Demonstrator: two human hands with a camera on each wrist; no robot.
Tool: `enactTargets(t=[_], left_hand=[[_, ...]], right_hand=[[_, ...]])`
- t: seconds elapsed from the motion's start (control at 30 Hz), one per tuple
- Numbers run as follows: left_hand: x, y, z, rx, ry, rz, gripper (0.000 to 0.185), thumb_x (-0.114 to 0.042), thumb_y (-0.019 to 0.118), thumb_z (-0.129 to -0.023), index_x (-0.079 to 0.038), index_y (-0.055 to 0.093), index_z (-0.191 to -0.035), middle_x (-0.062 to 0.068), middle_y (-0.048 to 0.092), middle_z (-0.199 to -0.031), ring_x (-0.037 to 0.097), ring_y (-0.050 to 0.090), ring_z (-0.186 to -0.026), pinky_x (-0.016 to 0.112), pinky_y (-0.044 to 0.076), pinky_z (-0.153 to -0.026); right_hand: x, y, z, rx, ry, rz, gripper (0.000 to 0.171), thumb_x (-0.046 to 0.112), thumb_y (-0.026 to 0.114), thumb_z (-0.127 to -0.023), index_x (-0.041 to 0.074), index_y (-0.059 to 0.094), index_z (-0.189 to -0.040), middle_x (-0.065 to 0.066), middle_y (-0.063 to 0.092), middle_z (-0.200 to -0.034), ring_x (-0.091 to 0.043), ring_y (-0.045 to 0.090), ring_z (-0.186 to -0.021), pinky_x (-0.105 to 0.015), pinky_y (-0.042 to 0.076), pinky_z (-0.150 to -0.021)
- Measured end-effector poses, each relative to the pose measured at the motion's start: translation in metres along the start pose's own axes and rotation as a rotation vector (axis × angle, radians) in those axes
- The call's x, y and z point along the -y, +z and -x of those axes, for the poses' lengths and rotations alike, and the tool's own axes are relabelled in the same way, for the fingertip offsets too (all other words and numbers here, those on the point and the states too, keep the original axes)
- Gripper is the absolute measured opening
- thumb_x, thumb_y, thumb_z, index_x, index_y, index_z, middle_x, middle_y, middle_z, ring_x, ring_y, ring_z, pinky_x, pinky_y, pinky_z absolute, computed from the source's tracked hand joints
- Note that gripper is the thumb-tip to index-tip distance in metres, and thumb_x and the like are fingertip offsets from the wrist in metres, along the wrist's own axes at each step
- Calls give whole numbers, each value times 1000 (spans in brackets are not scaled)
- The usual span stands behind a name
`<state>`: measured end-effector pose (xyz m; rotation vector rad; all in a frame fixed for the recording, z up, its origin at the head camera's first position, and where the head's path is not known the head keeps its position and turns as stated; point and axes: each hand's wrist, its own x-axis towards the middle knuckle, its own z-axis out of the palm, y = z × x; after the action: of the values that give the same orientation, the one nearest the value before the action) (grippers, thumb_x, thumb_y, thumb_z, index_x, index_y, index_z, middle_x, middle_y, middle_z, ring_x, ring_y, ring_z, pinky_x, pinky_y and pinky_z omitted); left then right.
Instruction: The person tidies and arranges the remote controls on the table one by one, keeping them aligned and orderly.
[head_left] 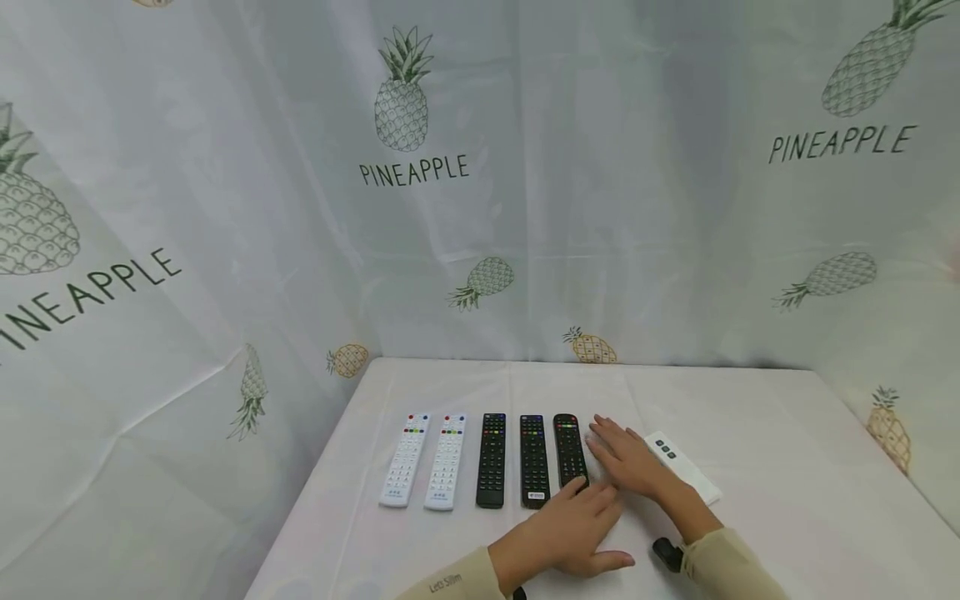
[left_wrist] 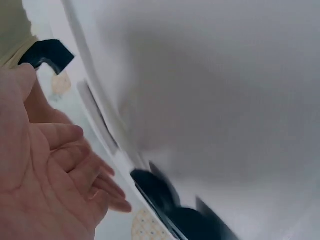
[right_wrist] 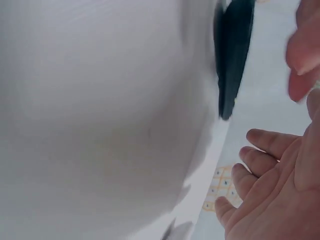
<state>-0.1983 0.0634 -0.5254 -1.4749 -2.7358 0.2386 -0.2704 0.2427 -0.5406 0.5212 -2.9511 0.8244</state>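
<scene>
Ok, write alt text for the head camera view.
Two hands rest on a white table: the left hand by the near end of the rightmost black remote, the right hand beside it. Two white remotes and two more black remotes lie in the row.

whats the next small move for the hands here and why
Probably the right hand should shift right and take the slim white remote lying askew behind it. Two white remotes and three black remotes already lie parallel in a row on the white table; this one alone sits angled outside it. The left hand rests flat by the rightmost black remote.
</scene>
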Motion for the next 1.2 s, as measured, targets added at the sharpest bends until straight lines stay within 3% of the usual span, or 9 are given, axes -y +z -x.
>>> enactTargets(t=[0.2,0.37,0.53,0.77,1.0,1.2], left_hand=[[-20,-2,-18,-26,40,-26,68,-70,26,-97,-25,45,-144,-9,41,-150,9,33,-143,35,29,-118],[-34,-4,-35,24,65,-22,68,-72,29,-96,-27,46,-144,-11,39,-151,7,31,-143,33,27,-119],[-46,-6,-50,74,79,-41,69,-74,27,-95,-30,41,-146,-13,33,-153,3,27,-144,30,25,-119],[-52,-5,-71,73,55,-157,77,-77,24,-93,-27,33,-152,-13,29,-156,2,25,-144,25,25,-117],[-62,-5,-95,194,-6,-206,86,-81,18,-90,-29,14,-159,-12,1,-166,4,8,-151,24,16,-120],[-64,-9,-112,299,-53,-192,90,-83,15,-87,-31,1,-159,-13,-5,-165,2,2,-151,22,12,-121]], right_hand=[[-24,-22,17,-20,-1,-20,55,35,34,-108,-6,51,-139,-28,43,-149,-49,34,-141,-67,23,-112],[-46,-40,30,-1,32,-98,59,36,31,-109,-11,46,-141,-33,39,-149,-54,28,-141,-69,18,-112],[-59,-48,39,15,58,-77,60,35,31,-108,-15,43,-141,-35,38,-148,-56,27,-140,-69,19,-111],[-60,-51,39,108,113,-115,68,42,29,-108,-14,35,-146,-34,31,-152,-55,21,-142,-69,12,-113],[-59,-52,39,196,144,-149,71,44,27,-108,-15,25,-148,-35,21,-155,-56,13,-144,-69,6,-114],[-55,-51,39,233,164,-187,73,45,26,-108,-14,20,-150,-35,16,-157,-55,9,-145,-68,5,-115]])
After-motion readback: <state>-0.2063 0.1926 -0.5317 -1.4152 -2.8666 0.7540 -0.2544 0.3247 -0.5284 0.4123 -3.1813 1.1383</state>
